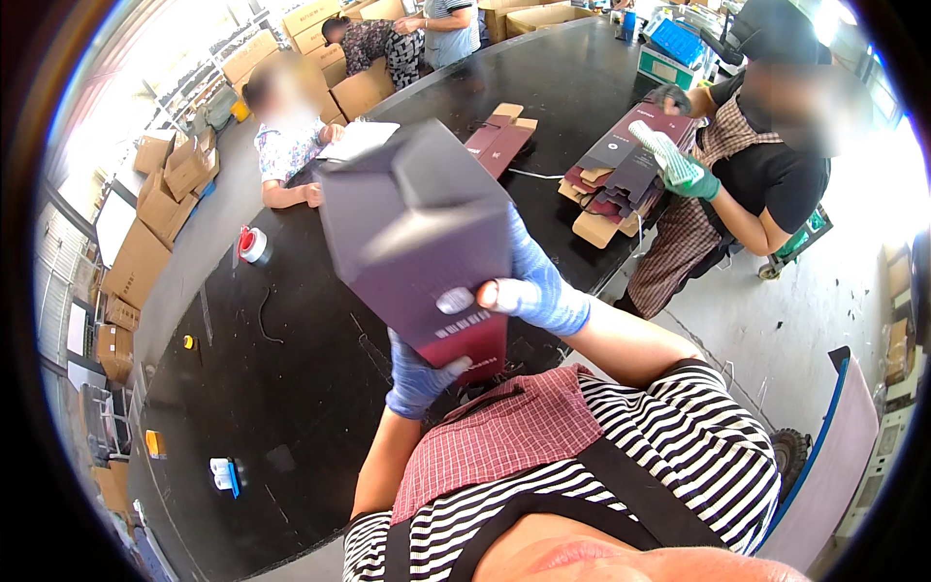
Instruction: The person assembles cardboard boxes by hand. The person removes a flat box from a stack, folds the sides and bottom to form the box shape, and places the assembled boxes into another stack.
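Observation:
A tall carton [417,262], dark purple fading to red at its lower end, is held up over the black table in both my hands. At its far upper end the flaps stand up, slightly blurred. My left hand [419,378], in a blue knit glove, grips the lower end with the thumb across the front. My right hand [538,281], gloved alike but with a bare thumb tip, closes on the right side, its thumb on the printed face. Most fingers of both hands are hidden behind the carton.
Flat folded cartons [621,160] lie stacked at the right by a co-worker in green gloves. Another flat carton [499,141] lies farther back. A tape roll [254,244] and a blue-and-white item [224,477] sit on the black table [301,388]. Another person sits across the table.

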### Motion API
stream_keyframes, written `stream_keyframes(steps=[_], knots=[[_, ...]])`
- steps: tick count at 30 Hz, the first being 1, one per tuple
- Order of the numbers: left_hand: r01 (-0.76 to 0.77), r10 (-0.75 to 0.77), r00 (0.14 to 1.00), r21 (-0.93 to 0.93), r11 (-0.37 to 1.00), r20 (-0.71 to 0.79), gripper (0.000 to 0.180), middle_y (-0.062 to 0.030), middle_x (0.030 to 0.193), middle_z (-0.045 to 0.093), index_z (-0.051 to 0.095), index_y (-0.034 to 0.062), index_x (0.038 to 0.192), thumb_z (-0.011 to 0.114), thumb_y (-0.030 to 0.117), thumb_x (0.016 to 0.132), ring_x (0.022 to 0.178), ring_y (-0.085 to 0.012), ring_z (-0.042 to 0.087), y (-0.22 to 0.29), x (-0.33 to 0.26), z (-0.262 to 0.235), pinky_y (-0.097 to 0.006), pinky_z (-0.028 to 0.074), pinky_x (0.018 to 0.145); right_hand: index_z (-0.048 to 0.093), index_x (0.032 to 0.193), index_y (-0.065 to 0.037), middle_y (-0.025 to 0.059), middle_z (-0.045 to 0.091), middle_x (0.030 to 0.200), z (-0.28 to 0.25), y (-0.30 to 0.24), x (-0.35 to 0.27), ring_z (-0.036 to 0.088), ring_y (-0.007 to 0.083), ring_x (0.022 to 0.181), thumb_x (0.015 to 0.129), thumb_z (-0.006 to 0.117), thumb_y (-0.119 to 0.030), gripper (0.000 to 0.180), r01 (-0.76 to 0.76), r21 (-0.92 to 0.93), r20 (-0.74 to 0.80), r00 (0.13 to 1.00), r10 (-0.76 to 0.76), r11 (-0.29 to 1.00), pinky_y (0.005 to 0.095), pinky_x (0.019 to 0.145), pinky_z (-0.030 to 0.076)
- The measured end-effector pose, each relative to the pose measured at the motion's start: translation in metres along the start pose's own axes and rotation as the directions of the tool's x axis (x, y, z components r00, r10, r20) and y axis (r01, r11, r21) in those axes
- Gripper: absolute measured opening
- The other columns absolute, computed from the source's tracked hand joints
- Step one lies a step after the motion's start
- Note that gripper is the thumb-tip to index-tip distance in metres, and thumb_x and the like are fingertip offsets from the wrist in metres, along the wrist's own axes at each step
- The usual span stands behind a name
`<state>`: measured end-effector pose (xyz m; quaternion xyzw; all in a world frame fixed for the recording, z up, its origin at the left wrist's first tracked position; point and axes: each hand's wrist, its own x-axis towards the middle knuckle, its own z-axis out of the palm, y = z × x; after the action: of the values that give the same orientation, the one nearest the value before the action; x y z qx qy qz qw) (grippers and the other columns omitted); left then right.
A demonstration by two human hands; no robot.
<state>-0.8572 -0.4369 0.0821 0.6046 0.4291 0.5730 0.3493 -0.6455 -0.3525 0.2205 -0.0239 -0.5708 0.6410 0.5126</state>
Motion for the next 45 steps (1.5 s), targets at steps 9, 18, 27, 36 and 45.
stream_keyframes(steps=[9,18,27,36,45], knots=[[0.304,-0.124,0.797,0.215,0.928,-0.592,0.109,-0.0172,0.134,0.054,0.016,-0.0045,0.156,0.085,0.026,0.078,0.114,-0.0218,0.057,0.032,0.006,-0.15,-0.035,0.049,0.098,0.056,0.134,-0.004,0.0052,0.067,0.109,-0.129,0.098,-0.076,0.062,0.0164,0.102,0.093,0.068,-0.027,0.048,-0.659,-0.364,-0.287,0.751,0.594,0.658,0.0311,0.09,0.05],[0.872,-0.379,0.453,0.312,0.377,-0.807,0.103,-0.0289,0.143,0.048,0.027,0.0017,0.154,0.084,0.037,0.077,0.128,-0.0393,0.053,-0.051,0.025,-0.211,-0.043,0.047,0.103,0.06,0.121,-0.011,-0.0004,0.066,0.098,-0.145,0.156,-0.121,0.062,0.0124,0.087,0.095,0.063,-0.023,0.029,-0.905,0.086,-0.391,0.353,0.85,0.416,0.0315,0.08,0.051],[0.874,-0.547,0.479,0.432,0.223,-0.687,0.12,-0.0291,0.161,0.016,0.012,0.0209,0.16,0.081,0.06,0.071,0.146,-0.0458,0.024,-0.107,0.023,-0.209,-0.05,0.03,0.118,0.059,0.116,-0.012,0.0021,0.065,0.095,-0.15,0.243,-0.044,0.064,0.0154,0.084,0.096,0.06,-0.024,0.023,-0.891,0.261,-0.345,0.275,0.897,0.373,0.0352,0.079,0.054],[0.821,-0.52,0.508,0.568,0.054,-0.686,0.118,-0.0281,0.161,0.014,0.013,0.0202,0.16,0.085,0.049,0.071,0.146,-0.0441,0.025,-0.092,0.009,-0.19,-0.045,0.035,0.115,0.039,0.147,-0.005,0.0212,0.04,0.153,-0.141,0.323,0.033,0.05,0.0356,0.131,0.099,0.057,-0.03,0.057,-0.73,0.558,-0.409,0.172,0.896,0.394,0.0498,0.103,0.047],[0.454,-0.129,0.886,0.889,0.055,-0.445,0.074,-0.0212,0.147,0.043,0.053,0.0073,0.139,0.078,0.037,0.076,0.137,-0.039,0.039,-0.11,0.073,-0.21,-0.048,0.037,0.11,0.06,0.086,-0.016,-0.0006,0.057,0.069,-0.133,0.363,0.06,0.055,0.0147,0.057,0.095,0.065,-0.025,0.015,-0.773,0.503,-0.512,0.094,0.854,0.387,0.0369,0.064,0.054]])
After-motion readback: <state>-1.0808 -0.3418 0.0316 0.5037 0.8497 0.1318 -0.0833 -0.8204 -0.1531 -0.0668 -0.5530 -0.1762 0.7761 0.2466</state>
